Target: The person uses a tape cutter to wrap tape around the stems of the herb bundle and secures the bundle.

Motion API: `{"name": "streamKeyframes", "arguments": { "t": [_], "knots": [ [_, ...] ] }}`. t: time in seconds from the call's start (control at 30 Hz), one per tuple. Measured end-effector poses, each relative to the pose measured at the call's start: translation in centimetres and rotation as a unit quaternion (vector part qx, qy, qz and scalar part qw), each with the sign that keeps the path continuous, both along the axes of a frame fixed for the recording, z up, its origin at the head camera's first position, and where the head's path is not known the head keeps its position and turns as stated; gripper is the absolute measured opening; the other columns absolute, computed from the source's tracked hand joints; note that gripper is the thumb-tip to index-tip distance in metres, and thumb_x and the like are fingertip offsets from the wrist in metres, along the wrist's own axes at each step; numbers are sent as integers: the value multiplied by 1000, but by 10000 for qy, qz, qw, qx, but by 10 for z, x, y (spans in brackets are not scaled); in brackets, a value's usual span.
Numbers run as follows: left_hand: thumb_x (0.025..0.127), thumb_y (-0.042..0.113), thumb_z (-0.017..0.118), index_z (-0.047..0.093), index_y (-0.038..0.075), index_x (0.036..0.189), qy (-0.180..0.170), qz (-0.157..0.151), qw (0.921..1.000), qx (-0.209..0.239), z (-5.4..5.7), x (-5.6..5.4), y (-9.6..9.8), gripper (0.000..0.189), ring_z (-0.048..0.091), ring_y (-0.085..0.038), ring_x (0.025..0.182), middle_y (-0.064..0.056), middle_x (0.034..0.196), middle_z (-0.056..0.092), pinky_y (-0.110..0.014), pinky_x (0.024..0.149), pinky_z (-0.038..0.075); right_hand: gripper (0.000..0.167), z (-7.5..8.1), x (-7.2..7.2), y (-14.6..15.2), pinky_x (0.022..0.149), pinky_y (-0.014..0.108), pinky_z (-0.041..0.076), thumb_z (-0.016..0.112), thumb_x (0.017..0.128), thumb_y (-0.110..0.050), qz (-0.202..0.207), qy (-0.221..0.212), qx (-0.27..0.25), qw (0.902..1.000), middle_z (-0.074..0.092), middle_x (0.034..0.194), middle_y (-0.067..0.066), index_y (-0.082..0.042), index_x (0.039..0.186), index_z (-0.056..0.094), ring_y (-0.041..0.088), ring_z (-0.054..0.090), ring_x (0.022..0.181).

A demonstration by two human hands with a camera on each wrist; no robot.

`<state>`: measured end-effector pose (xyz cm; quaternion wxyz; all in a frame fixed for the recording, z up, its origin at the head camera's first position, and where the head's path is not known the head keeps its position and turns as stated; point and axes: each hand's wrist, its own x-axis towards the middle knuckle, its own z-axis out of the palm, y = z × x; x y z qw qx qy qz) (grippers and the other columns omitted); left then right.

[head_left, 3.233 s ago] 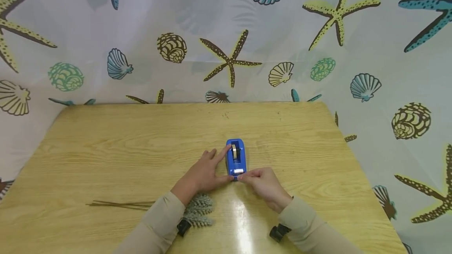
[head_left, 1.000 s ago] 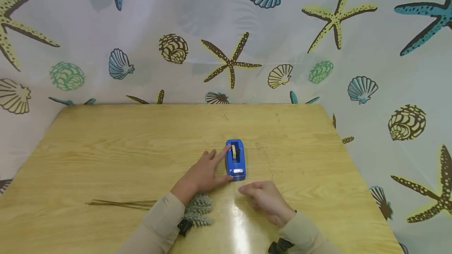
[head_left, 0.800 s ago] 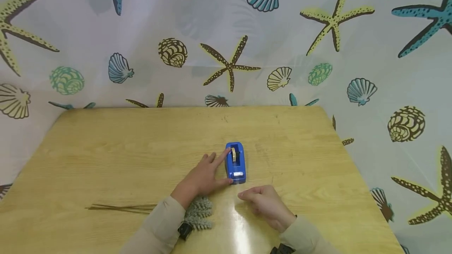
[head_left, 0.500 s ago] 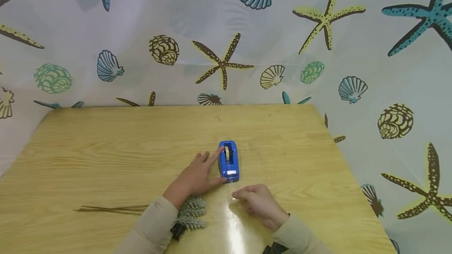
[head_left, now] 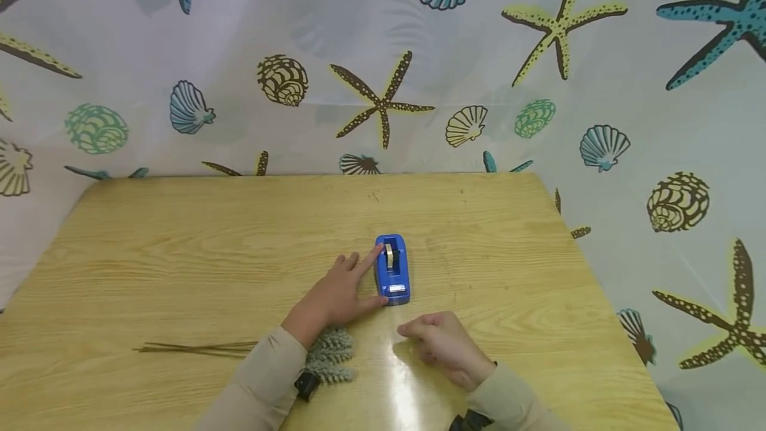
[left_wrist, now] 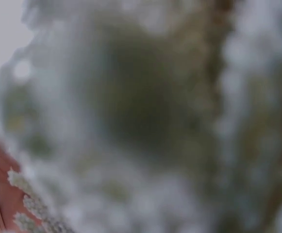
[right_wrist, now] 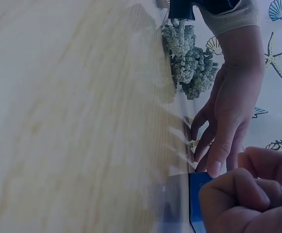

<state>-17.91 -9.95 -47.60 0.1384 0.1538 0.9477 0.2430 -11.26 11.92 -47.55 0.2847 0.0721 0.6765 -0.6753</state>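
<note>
Knobbly grey-green sprigs on thin brown stems, partly under my left sleeve. My right hand: fingers curled, thumb against index; can't tell if anything's pinched. My left hand: fingers spread, index and thumb touching the left side of the glossy blue tape dispenser, mid-table. Wood-grain tabletop, open room right of the dispenser, straight far edge. Shell-and-starfish cloth behind.
</note>
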Motion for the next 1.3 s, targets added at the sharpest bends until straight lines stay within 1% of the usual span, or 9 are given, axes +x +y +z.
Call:
{"name": "streamKeyframes", "arguments": {
  "t": [0.33,0.63,0.73,0.83,0.93,1.0,1.1,1.2,1.3],
  "knots": [
    [90,59,64,7,40,160,-16,-66,10000,-73,3,-1,1,92,21,-53,147,-26,161,26,-70,107,35,27,0,5,0,51,17,30,67,90,-13,7,-79,28,10000,41,57,-10,12,101,68,4,31,49],
    [90,59,64,8,40,160,-37,-16,9998,-204,3,-1,2,92,24,-52,147,-25,161,28,-71,105,37,22,-4,8,0,44,16,27,67,91,-16,92,-57,578,9983,39,54,-11,5,92,70,2,28,43],
    [92,57,64,6,36,161,21,-39,9997,-240,3,0,2,92,26,-52,146,-25,160,29,-69,105,38,21,-3,8,-1,42,16,26,65,92,-17,248,-23,645,9976,40,57,-10,4,91,68,2,27,43],
    [95,50,63,1,28,162,43,30,9998,-201,9,3,-3,95,34,-48,144,-24,160,31,-63,108,40,22,-2,7,-2,41,16,26,62,95,-17,456,26,660,9968,41,59,-9,5,96,67,1,28,43],
    [98,39,64,10,17,162,293,23,9993,-209,23,14,-23,87,47,-42,137,-22,156,39,-57,107,44,25,-1,8,-6,40,16,26,59,97,-16,604,69,763,9952,46,64,-7,7,104,67,1,28,43],
    [99,32,64,31,12,157,643,-92,9974,-302,34,24,-43,70,56,-38,128,-20,148,49,-53,101,49,25,0,8,-8,40,16,26,58,98,-16,661,141,875,9939,51,71,-5,7,105,66,2,28,44],
    [97,21,66,61,6,135,1164,-266,9916,-490,45,44,-82,41,65,-33,114,-15,131,64,-48,91,56,25,1,8,-10,40,17,27,58,98,-16,709,221,995,9923,55,80,-1,6,104,66,3,29,45],
    [95,17,68,71,8,120,1193,-213,9908,-600,46,65,-120,27,68,-32,108,-12,121,70,-48,87,57,25,1,9,-11,41,17,28,58,98,-17,784,207,1071,9909,55,81,0,5,104,67,3,29,47],
    [93,17,69,73,8,115,1053,-55,9921,-686,44,85,-153,24,67,-34,110,-12,121,71,-51,89,55,25,3,9,-14,42,17,28,57,98,-17,923,163,1086,9897,54,79,-1,5,105,67,3,28,47]
  ]
}}
